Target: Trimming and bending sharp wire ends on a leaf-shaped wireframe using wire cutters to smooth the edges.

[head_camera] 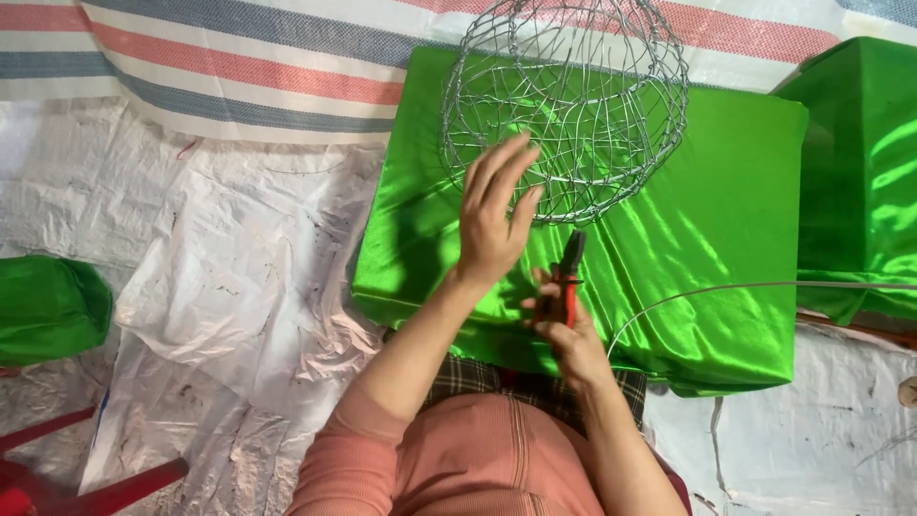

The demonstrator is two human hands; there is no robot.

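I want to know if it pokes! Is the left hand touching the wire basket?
Cannot tell. In the head view the left hand's open fingers overlap the wire basket, but from above no contact or gap shows plainly.

— What colours lie on the desk?

— A shiny bright green satin cloth [726,201] covers it. On it sits a silvery grey wire mesh basket [564,105], and a pale grey wire [745,287] crosses the cloth.

— And in the hands?

— The right hand [568,344] grips pliers with red handles and dark jaws [569,277].

— The clothing?

— A ribbed salmon-pink top [478,459] over a dark plaid fabric with light lines [468,377].

— Around them?

— A white crinkled plastic sheet with dark specks [229,258], a woven tarpaulin striped red, blue-grey and white [220,67], a second green satin bundle [48,306] at left, another green covered block [864,162] at right, and a red plastic chair frame [57,478].
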